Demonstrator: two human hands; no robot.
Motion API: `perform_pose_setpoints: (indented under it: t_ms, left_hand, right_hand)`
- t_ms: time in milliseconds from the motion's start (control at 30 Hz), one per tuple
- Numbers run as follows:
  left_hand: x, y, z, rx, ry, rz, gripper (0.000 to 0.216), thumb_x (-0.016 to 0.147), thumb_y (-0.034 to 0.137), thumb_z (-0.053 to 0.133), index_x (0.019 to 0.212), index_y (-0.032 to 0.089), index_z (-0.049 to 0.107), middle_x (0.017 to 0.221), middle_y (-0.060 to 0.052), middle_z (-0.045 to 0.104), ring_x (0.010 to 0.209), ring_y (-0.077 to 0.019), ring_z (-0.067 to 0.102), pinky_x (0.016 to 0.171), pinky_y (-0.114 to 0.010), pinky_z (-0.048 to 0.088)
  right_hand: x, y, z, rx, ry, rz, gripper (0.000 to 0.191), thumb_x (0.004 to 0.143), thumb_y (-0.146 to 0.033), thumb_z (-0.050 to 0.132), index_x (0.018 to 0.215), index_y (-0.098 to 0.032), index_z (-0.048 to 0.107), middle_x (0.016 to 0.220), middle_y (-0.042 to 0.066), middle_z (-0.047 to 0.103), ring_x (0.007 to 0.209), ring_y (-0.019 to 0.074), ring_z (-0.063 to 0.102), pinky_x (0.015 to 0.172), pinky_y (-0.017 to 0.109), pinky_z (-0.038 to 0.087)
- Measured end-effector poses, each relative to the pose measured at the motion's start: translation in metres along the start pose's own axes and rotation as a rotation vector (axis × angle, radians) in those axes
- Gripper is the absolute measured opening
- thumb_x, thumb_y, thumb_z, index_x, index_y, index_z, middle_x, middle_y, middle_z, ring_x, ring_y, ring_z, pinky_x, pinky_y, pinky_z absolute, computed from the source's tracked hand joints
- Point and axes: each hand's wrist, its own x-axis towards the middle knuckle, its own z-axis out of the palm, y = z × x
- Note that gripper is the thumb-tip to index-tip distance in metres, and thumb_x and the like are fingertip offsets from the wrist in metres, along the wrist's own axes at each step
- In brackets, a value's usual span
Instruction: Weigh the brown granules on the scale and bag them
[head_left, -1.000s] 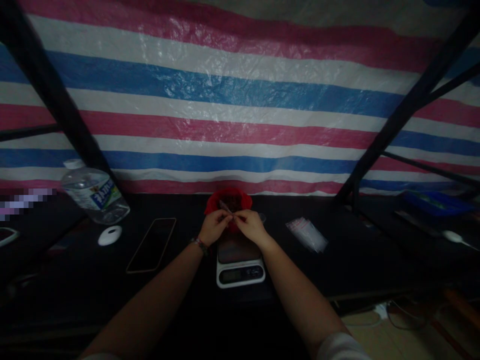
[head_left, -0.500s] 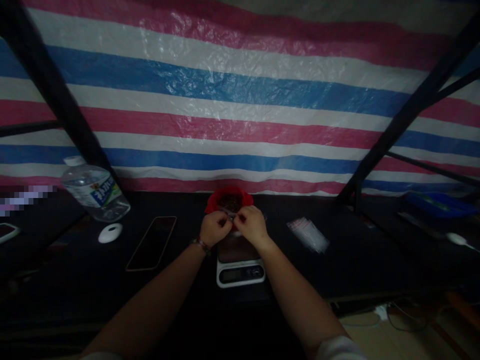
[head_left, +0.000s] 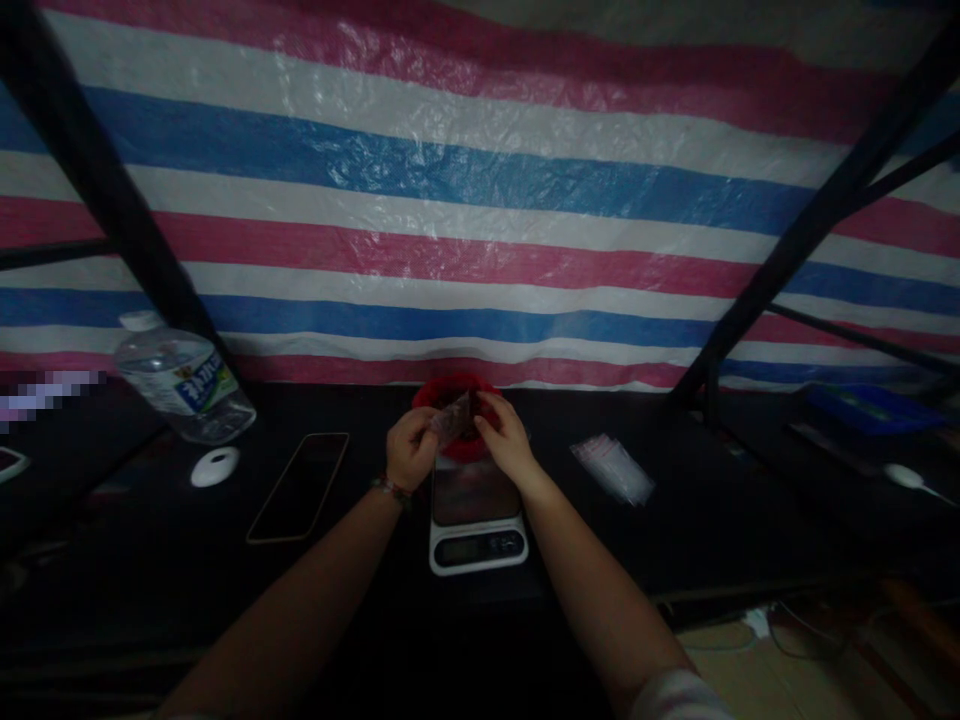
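Observation:
My left hand [head_left: 410, 447] pinches a small clear plastic bag [head_left: 451, 420] between thumb and fingers, and the bag stands tilted over the red bowl [head_left: 472, 449]. My right hand [head_left: 508, 438] is at the bag's right edge, above the bowl's right side. Its thumb and forefinger look apart; whether they touch the bag is unclear. Dark contents in the bowl are mostly hidden behind the bag and hands. Just in front of the bowl lies a white kitchen scale [head_left: 480, 548] with a dark plate, its display facing me.
A stack of clear zip bags [head_left: 613, 468] lies to the right. On the left are a phone [head_left: 298, 488], a white mouse-shaped object [head_left: 215, 467] and a large clear bottle [head_left: 184, 380]. A blue tray [head_left: 874, 408] sits far right. Striped sheeting [head_left: 480, 240] hangs behind the black table.
My hands, close together at the bowl's near rim before, have moved apart. The small bag now shows raised in my left hand, and my right thumb and forefinger have separated.

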Motion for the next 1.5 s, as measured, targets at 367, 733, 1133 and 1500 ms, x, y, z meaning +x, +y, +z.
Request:
perform_pose_setpoints:
  t_ms: [367, 733, 1133, 1500]
  left_hand:
    - [0.008, -0.022, 0.001, 0.129, 0.131, -0.259, 0.02, 0.076, 0.037, 0.062, 0.078, 0.017, 0.064, 0.072, -0.001, 0.063, 0.063, -0.0134, 0.059, 0.061, -0.024, 0.048]
    - [0.003, -0.039, 0.012, 0.1, -0.106, -0.192, 0.024, 0.084, 0.036, 0.051, 0.09, 0.019, 0.067, 0.091, -0.006, 0.068, 0.089, -0.0192, 0.062, 0.085, -0.036, 0.048]
    - [0.003, -0.041, 0.014, 0.334, -0.186, -0.186, 0.036, 0.081, 0.028, 0.051, 0.115, 0.02, 0.058, 0.118, -0.008, 0.061, 0.115, -0.0259, 0.05, 0.101, -0.046, 0.036]
    - [-0.002, -0.043, 0.017, 0.425, -0.156, -0.216, 0.04, 0.075, 0.038, 0.059, 0.112, 0.023, 0.061, 0.142, -0.01, 0.035, 0.13, -0.0352, 0.03, 0.106, -0.053, 0.028]
  right_hand:
    - [0.002, 0.007, 0.001, 0.583, -0.056, 0.447, 0.029, 0.066, -0.036, 0.071, 0.088, -0.018, 0.064, 0.076, 0.001, 0.067, 0.059, 0.0119, 0.06, 0.053, 0.022, 0.046]
    - [0.005, 0.01, 0.002, 0.473, 0.066, 0.545, 0.034, 0.059, -0.036, 0.072, 0.085, -0.017, 0.063, 0.07, -0.001, 0.066, 0.053, 0.0095, 0.059, 0.049, 0.021, 0.049]
    - [0.014, 0.026, 0.0, 0.34, 0.159, 0.431, 0.029, 0.07, -0.037, 0.064, 0.09, -0.017, 0.068, 0.081, 0.003, 0.07, 0.068, 0.0156, 0.066, 0.071, 0.032, 0.054]
    - [0.08, -0.002, -0.008, -0.484, -0.174, -0.013, 0.021, 0.08, -0.021, 0.054, 0.087, -0.02, 0.073, 0.086, 0.005, 0.073, 0.078, 0.0197, 0.066, 0.072, 0.029, 0.048]
